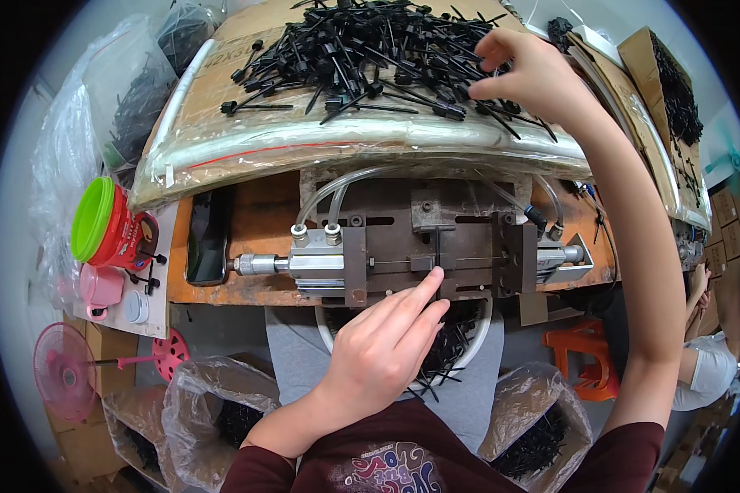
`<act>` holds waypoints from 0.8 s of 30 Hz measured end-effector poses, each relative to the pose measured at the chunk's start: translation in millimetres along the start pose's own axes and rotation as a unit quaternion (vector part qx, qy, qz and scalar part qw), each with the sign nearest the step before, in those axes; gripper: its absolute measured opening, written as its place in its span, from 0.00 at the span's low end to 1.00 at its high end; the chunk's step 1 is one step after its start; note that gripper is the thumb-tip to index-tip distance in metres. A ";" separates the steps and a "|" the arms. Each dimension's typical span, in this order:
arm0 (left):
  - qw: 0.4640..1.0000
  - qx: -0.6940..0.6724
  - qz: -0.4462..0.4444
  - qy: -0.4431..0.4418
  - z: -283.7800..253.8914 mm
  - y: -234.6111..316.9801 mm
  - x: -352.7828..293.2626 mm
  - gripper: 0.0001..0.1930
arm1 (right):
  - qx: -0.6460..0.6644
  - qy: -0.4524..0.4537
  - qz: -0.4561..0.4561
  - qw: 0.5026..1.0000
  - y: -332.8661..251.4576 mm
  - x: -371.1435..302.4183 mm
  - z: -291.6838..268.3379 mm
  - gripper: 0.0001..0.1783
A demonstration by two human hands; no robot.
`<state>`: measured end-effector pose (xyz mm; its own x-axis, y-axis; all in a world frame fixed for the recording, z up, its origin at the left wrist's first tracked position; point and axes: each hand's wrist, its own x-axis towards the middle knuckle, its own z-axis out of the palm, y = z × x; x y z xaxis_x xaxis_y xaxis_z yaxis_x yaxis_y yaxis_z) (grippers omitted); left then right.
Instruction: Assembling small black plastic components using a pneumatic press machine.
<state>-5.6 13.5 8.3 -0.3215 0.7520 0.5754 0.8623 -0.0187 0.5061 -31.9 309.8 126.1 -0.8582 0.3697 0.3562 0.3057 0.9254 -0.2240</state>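
My left hand [386, 341] reaches over the near edge of a dark metal jig [386, 283]. Its index fingertip rests on a thin black plastic piece [438, 245] standing lengthwise in the middle of the jig; the other fingers are stretched out and the thumb is hidden. My right hand [534, 78] is at the right side of a heap of black plastic pieces [362, 57] with long thin stems and ribbed heads. Thumb and fingers are apart, with nothing visible between them; whether they touch the heap I cannot tell.
Silver air cylinders [319, 267] with clear hoses flank the jig. Below it, a white-rimmed bucket [477, 341] holds more black pieces. A phone [208, 238], a red-and-green tub [111, 226] and a pink mug [103, 286] stand left. Clear bags [214, 394] sit below; another person [711, 361] is at right.
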 end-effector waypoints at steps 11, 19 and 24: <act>0.993 0.111 0.024 -0.032 21.5 -1.4 -2.6 0.11 | -0.024 -0.171 0.075 0.982 10.0 54.8 27.2 0.28; 0.986 0.151 0.036 -0.057 22.8 3.5 6.1 0.10 | 0.094 -0.081 0.077 0.989 28.8 50.7 19.7 0.24; 0.983 0.172 0.027 -0.050 23.0 5.7 0.4 0.10 | 0.167 -0.119 0.145 0.968 19.4 51.0 -8.1 0.12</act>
<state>8.2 28.9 -3.4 -0.2459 0.8171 0.5214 0.9641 0.1508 0.2184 -66.4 347.2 147.3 -0.8389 0.5437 0.0242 0.4322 0.6926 -0.5775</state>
